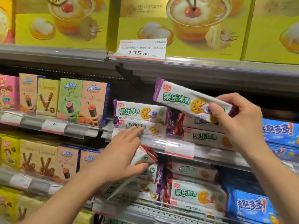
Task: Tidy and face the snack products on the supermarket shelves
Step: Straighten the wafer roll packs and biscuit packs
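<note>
Right hand [239, 120] pinching a purple-ended biscuit pack [186, 97] above the middle-shelf stack [142, 115], left hand [123, 152] gripping a red-ended pack [144, 155] with fingers extended; lay it flat, label forward, flush with the edge.

Two bare forearms reach up and forward from the lower edge of the view, the left from the lower left and the right from the lower right. The left hand [119, 152] lies palm down with its index and middle fingers stretched straight ahead, while its thumb and lower fingers curl around a pack [144, 155] held beneath the palm. The right hand [239, 120] is raised higher, wrist bent, pinching the end of a tilted pack [182, 97] between thumb and curled fingers.
</note>
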Action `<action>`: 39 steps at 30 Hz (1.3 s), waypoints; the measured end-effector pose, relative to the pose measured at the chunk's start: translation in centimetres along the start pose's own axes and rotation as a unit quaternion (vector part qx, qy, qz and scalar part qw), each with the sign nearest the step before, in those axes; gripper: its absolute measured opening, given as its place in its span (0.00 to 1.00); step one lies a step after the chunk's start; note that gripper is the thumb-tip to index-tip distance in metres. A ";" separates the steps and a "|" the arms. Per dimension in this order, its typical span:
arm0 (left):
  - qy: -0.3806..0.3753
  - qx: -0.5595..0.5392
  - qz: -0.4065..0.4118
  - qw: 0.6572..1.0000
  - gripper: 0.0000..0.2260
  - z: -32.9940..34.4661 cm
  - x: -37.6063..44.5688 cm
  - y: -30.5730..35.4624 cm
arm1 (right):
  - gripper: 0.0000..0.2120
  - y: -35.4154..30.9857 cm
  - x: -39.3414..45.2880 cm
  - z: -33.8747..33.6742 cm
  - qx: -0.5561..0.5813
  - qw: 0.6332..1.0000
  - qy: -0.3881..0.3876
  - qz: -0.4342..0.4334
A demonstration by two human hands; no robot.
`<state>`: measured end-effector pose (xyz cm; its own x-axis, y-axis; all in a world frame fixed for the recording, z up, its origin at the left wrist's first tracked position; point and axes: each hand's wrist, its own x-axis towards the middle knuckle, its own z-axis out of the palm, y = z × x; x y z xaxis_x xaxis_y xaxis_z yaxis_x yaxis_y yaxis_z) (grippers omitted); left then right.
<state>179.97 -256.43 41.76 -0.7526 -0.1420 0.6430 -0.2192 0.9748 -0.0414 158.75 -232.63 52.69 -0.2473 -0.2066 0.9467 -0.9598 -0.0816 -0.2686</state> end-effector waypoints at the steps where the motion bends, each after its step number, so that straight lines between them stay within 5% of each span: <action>1: 0.003 0.004 0.000 1.000 0.24 -0.1 0.3 0.3 | 0.04 -0.2 1.1 0.7 -0.013 1.000 -0.003 -0.015; 9: 0.028 0.035 0.009 0.999 0.23 0.7 0.4 0.5 | 0.15 -0.6 7.0 8.0 -0.115 0.987 -0.068 -0.088; 14: 0.023 -0.020 -0.014 0.999 0.22 0.3 0.1 0.2 | 0.16 -0.2 8.8 12.7 -0.112 0.989 -0.094 -0.035; 19: 0.029 -0.027 -0.011 0.999 0.20 0.1 0.1 0.0 | 0.13 -0.1 9.5 14.2 -0.097 0.947 -0.301 0.051; 24: 0.031 -0.032 -0.017 0.999 0.21 0.3 0.2 -0.1 | 0.13 -0.5 10.6 13.4 -0.115 0.925 -0.360 0.035; 34: 0.043 -0.039 -0.024 0.998 0.26 0.5 0.4 -0.2 | 0.25 -0.7 9.0 10.6 -0.191 0.927 -0.320 -0.043; 39: 0.015 -0.093 -0.035 0.995 0.30 -0.9 0.5 0.3 | 0.09 -3.0 4.6 6.6 -0.137 0.959 -0.144 -0.203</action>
<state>180.08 -256.06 42.78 -0.7199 -0.2074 0.6623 -0.1489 0.9782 0.1445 161.38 -239.77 56.69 0.1623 -0.4756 0.8646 -0.9781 0.0385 0.2048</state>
